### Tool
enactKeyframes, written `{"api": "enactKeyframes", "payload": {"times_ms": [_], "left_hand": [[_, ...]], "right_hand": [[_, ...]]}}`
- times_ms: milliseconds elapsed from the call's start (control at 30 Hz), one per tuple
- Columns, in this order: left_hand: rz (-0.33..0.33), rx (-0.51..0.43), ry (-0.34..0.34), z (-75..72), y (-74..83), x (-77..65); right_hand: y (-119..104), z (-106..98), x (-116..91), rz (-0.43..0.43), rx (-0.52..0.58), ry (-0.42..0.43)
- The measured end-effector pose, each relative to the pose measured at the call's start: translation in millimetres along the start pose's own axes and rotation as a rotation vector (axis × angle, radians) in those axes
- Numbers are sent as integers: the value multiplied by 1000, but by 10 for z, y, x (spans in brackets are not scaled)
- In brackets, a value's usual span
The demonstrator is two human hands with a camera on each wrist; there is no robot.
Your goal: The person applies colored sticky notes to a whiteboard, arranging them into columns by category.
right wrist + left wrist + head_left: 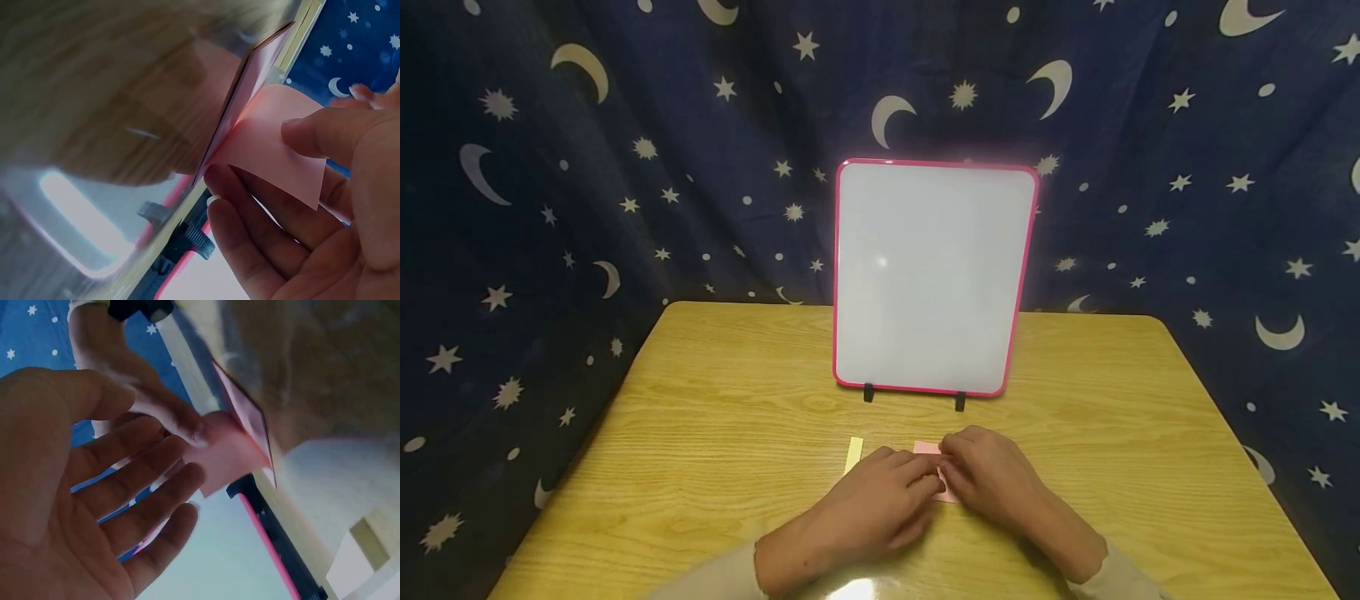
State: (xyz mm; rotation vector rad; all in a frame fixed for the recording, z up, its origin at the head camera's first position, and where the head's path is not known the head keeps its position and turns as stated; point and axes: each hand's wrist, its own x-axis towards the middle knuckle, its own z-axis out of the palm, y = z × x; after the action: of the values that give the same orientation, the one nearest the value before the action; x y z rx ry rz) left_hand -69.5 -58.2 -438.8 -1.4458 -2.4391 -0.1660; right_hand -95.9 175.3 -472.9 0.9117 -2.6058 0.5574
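A pink sticky-note pad (927,447) lies on the table, partly covered by both hands. Its top sheet (275,134) curls up off the pad. My right hand (996,475) pinches this lifted sheet, with the thumb on its face and fingers behind. From the left, my left hand (880,500) reaches over the pad's near side; in the left wrist view its fingers are loosely bent, thumb apart from them, with fingertips right by the sheet's edge. A narrow yellow paper piece (853,452) lies left of the pad, its lower end hidden behind the left hand.
Behind the hands, a white board (932,275) with a pink frame stands upright on black feet (960,402). The wooden table (722,417) has rounded far corners. Dark blue cloth (737,167) with moons and stars hangs around it.
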Motion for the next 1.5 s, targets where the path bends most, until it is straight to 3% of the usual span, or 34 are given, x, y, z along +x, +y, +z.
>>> {"api": "enactKeyframes", "payload": {"times_ms": [200, 667, 1200, 1500], "left_hand": [[38, 51, -34, 72, 66, -24], [29, 100, -102, 171, 84, -42], [30, 167, -87, 233, 75, -62], [1, 124, -89, 227, 78, -69]], "right_hand": [[0, -14, 3, 2, -1, -13], [5, -29, 9, 3, 35, -54], [2, 2, 14, -52, 6, -19], [1, -6, 24, -54, -17, -21]]}}
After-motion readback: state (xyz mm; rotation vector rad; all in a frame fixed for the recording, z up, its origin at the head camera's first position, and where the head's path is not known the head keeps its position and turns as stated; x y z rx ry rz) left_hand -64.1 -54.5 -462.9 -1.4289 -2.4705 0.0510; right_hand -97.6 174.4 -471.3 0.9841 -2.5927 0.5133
